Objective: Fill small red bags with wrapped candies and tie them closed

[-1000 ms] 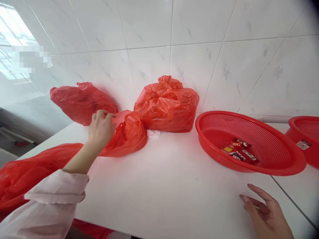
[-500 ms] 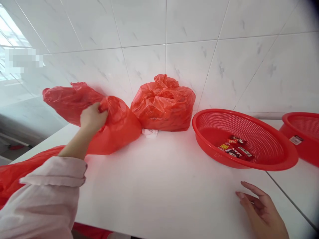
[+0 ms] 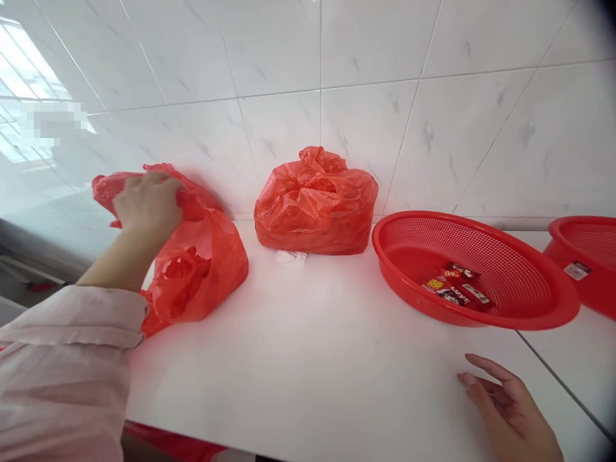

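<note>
My left hand (image 3: pixel 147 204) is closed on the top of a crumpled red plastic bag (image 3: pixel 197 269) at the left of the white counter (image 3: pixel 308 359), holding it bunched and lifted. A fuller red plastic bag (image 3: pixel 315 202) stands against the tiled wall in the middle. My right hand (image 3: pixel 510 410) rests at the lower right with its fingers spread, holding nothing. A red mesh basket (image 3: pixel 529 308) to the right holds several small snack packets (image 3: pixel 455 289).
A second red basket (image 3: pixel 590 263) with a label sits at the far right edge. A scrap of white paper (image 3: pixel 291 258) lies under the middle bag. More red plastic (image 3: pixel 178 443) hangs below the counter's front edge. A window is at the upper left.
My left hand has pulled the red bag leftward and gathered it, away from the middle bag. The right hand has barely moved.
</note>
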A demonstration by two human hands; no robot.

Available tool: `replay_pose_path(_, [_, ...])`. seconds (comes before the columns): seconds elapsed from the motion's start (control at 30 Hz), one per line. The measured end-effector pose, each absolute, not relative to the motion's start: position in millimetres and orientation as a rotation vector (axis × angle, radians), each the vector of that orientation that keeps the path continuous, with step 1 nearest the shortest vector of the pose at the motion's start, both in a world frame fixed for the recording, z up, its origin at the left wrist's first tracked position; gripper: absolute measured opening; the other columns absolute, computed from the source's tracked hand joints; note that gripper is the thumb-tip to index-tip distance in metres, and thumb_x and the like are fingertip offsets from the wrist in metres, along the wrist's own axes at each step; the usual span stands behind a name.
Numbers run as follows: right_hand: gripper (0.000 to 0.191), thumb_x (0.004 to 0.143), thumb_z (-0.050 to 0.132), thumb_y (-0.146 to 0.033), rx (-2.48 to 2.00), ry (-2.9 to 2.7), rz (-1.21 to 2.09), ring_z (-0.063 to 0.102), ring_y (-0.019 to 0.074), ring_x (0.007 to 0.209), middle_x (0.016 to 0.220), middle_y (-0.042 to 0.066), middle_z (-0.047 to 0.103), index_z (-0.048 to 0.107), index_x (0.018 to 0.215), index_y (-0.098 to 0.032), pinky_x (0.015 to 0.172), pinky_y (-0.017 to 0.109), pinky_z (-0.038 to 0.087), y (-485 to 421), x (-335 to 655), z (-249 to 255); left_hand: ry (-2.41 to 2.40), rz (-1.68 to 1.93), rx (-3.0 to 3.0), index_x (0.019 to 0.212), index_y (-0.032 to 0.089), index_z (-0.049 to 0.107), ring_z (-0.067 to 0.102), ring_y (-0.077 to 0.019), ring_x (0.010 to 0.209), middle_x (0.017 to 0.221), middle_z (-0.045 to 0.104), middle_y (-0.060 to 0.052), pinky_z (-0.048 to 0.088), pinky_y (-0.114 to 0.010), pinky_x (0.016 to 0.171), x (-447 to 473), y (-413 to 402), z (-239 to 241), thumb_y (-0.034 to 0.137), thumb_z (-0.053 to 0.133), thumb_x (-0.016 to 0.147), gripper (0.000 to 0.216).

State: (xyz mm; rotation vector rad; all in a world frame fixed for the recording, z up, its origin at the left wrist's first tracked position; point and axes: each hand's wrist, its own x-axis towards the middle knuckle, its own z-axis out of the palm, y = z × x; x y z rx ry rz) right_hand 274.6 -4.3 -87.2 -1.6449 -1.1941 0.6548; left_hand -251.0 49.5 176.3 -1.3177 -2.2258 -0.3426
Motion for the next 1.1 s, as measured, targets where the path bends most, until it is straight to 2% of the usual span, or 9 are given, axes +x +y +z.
replay_pose_path(0.1, [0.062,0.07,0.067,-0.059,-1.682,-1.205,0.744,0.067,0.0264,0.08,0.084,0.006,0.069,0.062,0.121,-0.024,0.07,0.037,0.055,-3.0,277.6,-90.8,-2.042,-1.208,-1.174,0.133,0.014,0.045,0.046,-0.028,0.125,0.14,0.048,-0.009,0.042,-0.051,0.103,-240.4,46.3,190.8,0.013,0.047,0.086,0.047])
replay_pose_path(0.2, [0.062,0.072,0.065,-0.062,-1.673,-1.231,0.801,0.067,0.0282,0.087,0.09,0.007,0.069,0.059,0.123,-0.026,0.077,0.042,0.054,0.7,268.9,-82.0,-1.874,-2.166,-1.304,0.139,0.011,0.032,0.056,-0.0213,0.116,0.14,0.05,-0.01,0.051,-0.039,0.093,-202.9,43.8,188.2,0.017,0.04,0.089,0.05])
replay_pose_path(0.3, [0.053,0.078,0.063,-0.059,-1.516,-1.315,0.865,0.065,0.0278,0.094,0.098,0.007,0.068,0.059,0.12,-0.027,0.085,0.043,0.053,2.7,242.7,-56.8,-2.075,-2.425,-1.692,0.127,0.02,0.052,0.064,-0.0232,0.106,0.131,0.061,-0.003,0.055,-0.036,0.085,-141.8,39.2,157.4,0.036,0.041,0.092,0.04])
replay_pose_path(0.43, [0.04,0.085,0.062,-0.047,-1.158,-1.456,1.004,0.06,0.0256,0.109,0.127,0.009,0.059,0.056,0.12,-0.028,0.087,0.039,0.053,-2.7,191.7,-14.1,-2.406,-2.491,-2.136,0.103,0.022,0.068,0.07,-0.0295,0.092,0.096,0.074,-0.008,0.056,-0.039,0.073,-58.9,25.3,84.4,0.056,0.046,0.086,0.044])
replay_pose_path(0.53, [0.071,0.078,0.073,-0.039,-0.917,-1.513,1.148,0.05,0.0259,0.124,0.145,0.007,0.045,0.037,0.14,-0.035,0.094,0.039,0.051,-7.6,160.8,3.7,-2.648,-2.697,-2.353,0.1,0.024,0.067,0.067,-0.0268,0.086,0.093,0.072,-0.009,0.053,-0.036,0.07,-21.2,10.2,36.4,0.064,0.05,0.083,0.047])
replay_pose_path(0.67, [0.044,0.082,0.07,-0.038,-0.901,-1.292,1.282,0.061,0.0214,0.104,0.12,0.005,0.062,0.052,0.121,-0.03,0.085,0.035,0.053,-3.4,151.0,0.5,-2.97,-2.367,-2.54,0.063,0.021,0.057,0.046,-0.0139,0.05,0.055,0.053,-0.001,0.038,-0.029,0.052,-15.0,-6.7,12.1,0.058,0.061,0.079,0.041])
replay_pose_path(0.77, [0.023,0.083,0.068,-0.038,-0.9,-1.043,1.349,0.062,0.017,0.08,0.094,0.002,0.067,0.06,0.1,-0.025,0.071,0.031,0.052,7.3,162.9,-9.5,-3.085,-2.232,-2.488,0.071,0.022,0.06,0.034,-0.0109,0.045,0.052,0.042,0.004,0.027,-0.027,0.047,-36.2,-14.8,11.6,0.06,0.064,0.077,0.038])
replay_pose_path(0.93, [0.019,0.084,0.066,-0.038,-0.858,-0.839,1.272,0.064,0.0202,0.091,0.106,0.001,0.068,0.062,0.1,-0.029,0.076,0.035,0.053,21.0,182.4,-11.4,-3.236,-2.011,-2.267,0.113,0.031,0.061,0.038,-0.0113,0.046,0.054,0.044,0.006,0.026,-0.024,0.048,-81.4,-25.6,4.2,0.053,0.069,0.076,0.043])
replay_pose_path(1.1, [0.027,0.085,0.059,-0.047,-0.908,-0.722,1.276,0.065,0.0258,0.099,0.109,0.004,0.07,0.067,0.103,-0.027,0.074,0.036,0.054,25.0,185.8,-1.8,-3.231,-2.082,-1.982,0.08,0.025,0.067,0.051,-0.0135,0.054,0.064,0.058,0.002,0.04,-0.025,0.053,-102.4,-25.5,-7.1,0.05,0.075,0.071,0.027])
